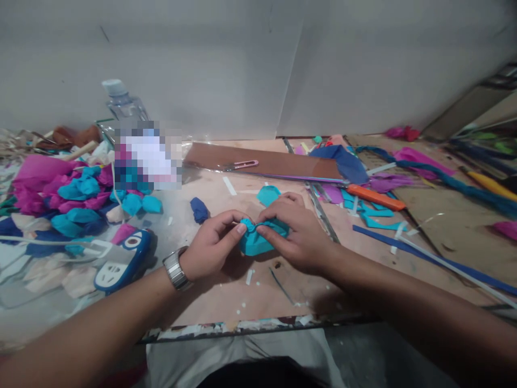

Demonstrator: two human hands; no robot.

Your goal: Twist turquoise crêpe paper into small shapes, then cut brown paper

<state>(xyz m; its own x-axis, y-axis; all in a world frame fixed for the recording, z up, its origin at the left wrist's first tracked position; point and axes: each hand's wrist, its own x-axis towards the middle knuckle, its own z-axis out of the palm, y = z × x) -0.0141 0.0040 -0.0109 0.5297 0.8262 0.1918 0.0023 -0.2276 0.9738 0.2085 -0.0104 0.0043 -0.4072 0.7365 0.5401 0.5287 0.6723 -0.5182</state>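
Note:
A piece of turquoise crepe paper (258,245) is held between both hands above the table, gathered along its top edge. My left hand (214,240), with a metal watch on the wrist, pinches its left end between thumb and fingers. On the other side, my right hand (299,234) grips the right part of the paper, thumb and index finger at the gathered edge. Just beyond the hands lies another turquoise piece (269,195). A dark blue crumpled piece (199,210) rests to the left of them.
Pink, turquoise and blue paper pieces (81,188) are heaped at the left, near a blue-and-white device (123,261) and a clear bottle (127,105). Behind the hands lies a brown sheet (266,164). An orange cutter (375,197) and paper strips lie right.

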